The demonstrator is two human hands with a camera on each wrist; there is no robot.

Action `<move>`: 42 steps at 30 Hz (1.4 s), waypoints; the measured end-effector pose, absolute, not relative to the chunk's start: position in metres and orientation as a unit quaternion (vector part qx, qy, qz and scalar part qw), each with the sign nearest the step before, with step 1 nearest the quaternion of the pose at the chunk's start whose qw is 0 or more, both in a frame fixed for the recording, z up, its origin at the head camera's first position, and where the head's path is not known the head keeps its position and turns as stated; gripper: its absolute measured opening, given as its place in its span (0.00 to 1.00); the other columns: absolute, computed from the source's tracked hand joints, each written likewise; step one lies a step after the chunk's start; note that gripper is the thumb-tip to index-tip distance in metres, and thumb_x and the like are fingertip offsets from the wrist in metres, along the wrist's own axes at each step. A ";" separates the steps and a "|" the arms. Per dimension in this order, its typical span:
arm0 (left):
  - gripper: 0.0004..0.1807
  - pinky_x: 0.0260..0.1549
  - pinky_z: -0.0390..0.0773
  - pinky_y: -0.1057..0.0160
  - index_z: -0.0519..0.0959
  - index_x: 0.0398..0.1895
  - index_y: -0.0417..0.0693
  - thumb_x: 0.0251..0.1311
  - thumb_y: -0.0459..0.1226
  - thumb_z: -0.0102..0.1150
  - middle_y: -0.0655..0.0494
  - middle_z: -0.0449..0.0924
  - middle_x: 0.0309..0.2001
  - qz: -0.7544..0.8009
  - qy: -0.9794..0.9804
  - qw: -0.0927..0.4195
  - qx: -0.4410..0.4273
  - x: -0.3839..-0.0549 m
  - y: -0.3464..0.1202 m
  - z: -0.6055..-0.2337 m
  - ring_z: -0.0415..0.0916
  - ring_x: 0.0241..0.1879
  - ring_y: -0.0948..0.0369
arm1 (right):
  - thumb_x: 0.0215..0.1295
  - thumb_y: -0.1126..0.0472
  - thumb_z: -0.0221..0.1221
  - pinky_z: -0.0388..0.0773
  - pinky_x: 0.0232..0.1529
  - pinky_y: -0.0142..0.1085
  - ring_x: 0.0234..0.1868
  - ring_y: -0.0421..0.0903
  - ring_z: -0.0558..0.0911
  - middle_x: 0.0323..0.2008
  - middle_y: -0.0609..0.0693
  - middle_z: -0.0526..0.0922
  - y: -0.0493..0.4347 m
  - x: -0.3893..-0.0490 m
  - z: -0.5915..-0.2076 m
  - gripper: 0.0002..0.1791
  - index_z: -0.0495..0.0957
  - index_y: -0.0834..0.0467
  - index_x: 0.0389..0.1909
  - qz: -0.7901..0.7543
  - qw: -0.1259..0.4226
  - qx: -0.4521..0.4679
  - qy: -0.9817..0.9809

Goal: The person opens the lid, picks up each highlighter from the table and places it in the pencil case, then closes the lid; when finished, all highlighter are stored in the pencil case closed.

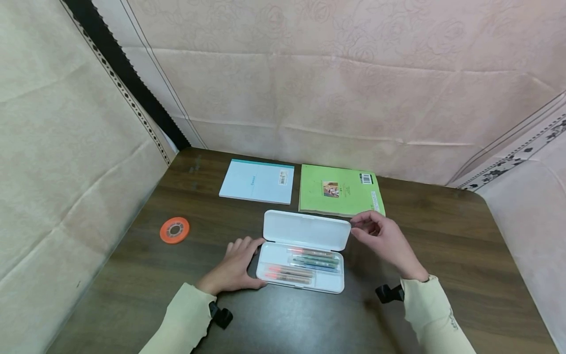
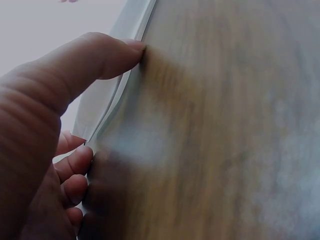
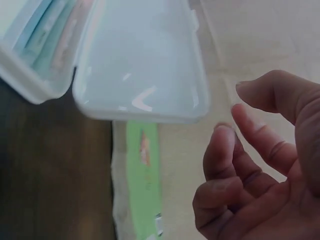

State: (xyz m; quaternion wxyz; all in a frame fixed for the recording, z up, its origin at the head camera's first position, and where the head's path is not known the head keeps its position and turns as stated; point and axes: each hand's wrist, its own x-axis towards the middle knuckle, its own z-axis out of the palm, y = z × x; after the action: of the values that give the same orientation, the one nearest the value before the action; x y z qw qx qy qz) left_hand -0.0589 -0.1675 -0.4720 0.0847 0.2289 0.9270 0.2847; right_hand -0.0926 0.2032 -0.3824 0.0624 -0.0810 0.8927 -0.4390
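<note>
A white plastic pencil case (image 1: 329,282) lies open on the table, its lid (image 1: 305,229) tipped back on the far side. Inside are several pens (image 1: 315,261) in clear sleeves, in two groups. My left hand (image 1: 239,268) grips the case's left end, thumb at the near corner and fingers toward the back; in the left wrist view the thumb (image 2: 100,55) presses on the case edge. Beside the lid's right edge is my right hand (image 1: 389,243), fingers loosely bent. The right wrist view shows a gap between its fingertips and the lid (image 3: 142,60).
Behind the case, a light blue booklet (image 1: 256,181) and a green book (image 1: 340,191) lie side by side. An orange ring-shaped roll (image 1: 174,230) rests on the wooden table (image 1: 446,236) at the left. Patterned cloth (image 1: 331,98) hangs around the back and sides.
</note>
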 end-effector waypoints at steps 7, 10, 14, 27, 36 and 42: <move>0.52 0.43 0.54 0.58 0.62 0.71 0.47 0.43 0.54 0.75 0.55 0.68 0.48 0.284 0.928 0.080 0.230 -0.058 -0.167 -0.472 0.56 0.42 0.61 | 0.66 0.55 0.63 0.75 0.39 0.33 0.39 0.50 0.76 0.41 0.53 0.80 0.205 -0.103 -0.403 0.15 0.77 0.56 0.50 -0.436 0.078 -0.067 0.894; 0.52 0.43 0.54 0.58 0.62 0.71 0.47 0.43 0.54 0.75 0.55 0.68 0.47 0.283 0.927 0.081 0.230 -0.058 -0.167 -0.473 0.56 0.42 0.61 | 0.66 0.55 0.63 0.75 0.38 0.33 0.39 0.50 0.75 0.40 0.54 0.79 0.204 -0.104 -0.406 0.13 0.78 0.55 0.48 -0.428 0.083 -0.058 0.898; 0.52 0.42 0.53 0.58 0.62 0.71 0.47 0.43 0.54 0.75 0.55 0.68 0.48 0.283 0.928 0.080 0.230 -0.059 -0.167 -0.473 0.56 0.42 0.61 | 0.67 0.57 0.62 0.75 0.37 0.34 0.38 0.50 0.75 0.38 0.54 0.79 0.202 -0.104 -0.405 0.11 0.78 0.56 0.46 -0.420 0.085 -0.049 0.902; 0.52 0.42 0.53 0.59 0.63 0.71 0.46 0.42 0.54 0.76 0.56 0.68 0.47 0.284 0.927 0.074 0.233 -0.059 -0.168 -0.474 0.55 0.41 0.61 | 0.66 0.50 0.62 0.75 0.37 0.34 0.37 0.48 0.76 0.37 0.48 0.81 0.206 -0.088 -0.401 0.11 0.79 0.51 0.43 -0.418 0.091 -0.098 0.899; 0.51 0.43 0.54 0.58 0.64 0.68 0.44 0.41 0.55 0.76 0.57 0.67 0.46 0.279 0.930 0.084 0.223 -0.060 -0.168 -0.473 0.56 0.42 0.61 | 0.65 0.49 0.63 0.75 0.35 0.33 0.36 0.44 0.77 0.36 0.44 0.79 0.210 -0.073 -0.414 0.07 0.79 0.44 0.41 -0.422 0.107 -0.166 0.885; 0.53 0.43 0.54 0.58 0.63 0.69 0.44 0.40 0.55 0.77 0.58 0.67 0.45 0.283 0.930 0.087 0.217 -0.059 -0.168 -0.472 0.55 0.42 0.61 | 0.64 0.48 0.64 0.75 0.36 0.33 0.38 0.45 0.77 0.40 0.47 0.77 0.212 -0.069 -0.424 0.13 0.77 0.47 0.46 -0.429 0.149 -0.163 0.876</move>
State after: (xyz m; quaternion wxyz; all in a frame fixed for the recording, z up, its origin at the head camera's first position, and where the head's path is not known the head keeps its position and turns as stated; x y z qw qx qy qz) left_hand -0.0591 -0.1682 -0.4724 0.0874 0.2169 0.9301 0.2833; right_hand -0.0686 0.2119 -0.4244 0.1494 -0.1628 0.8758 -0.4292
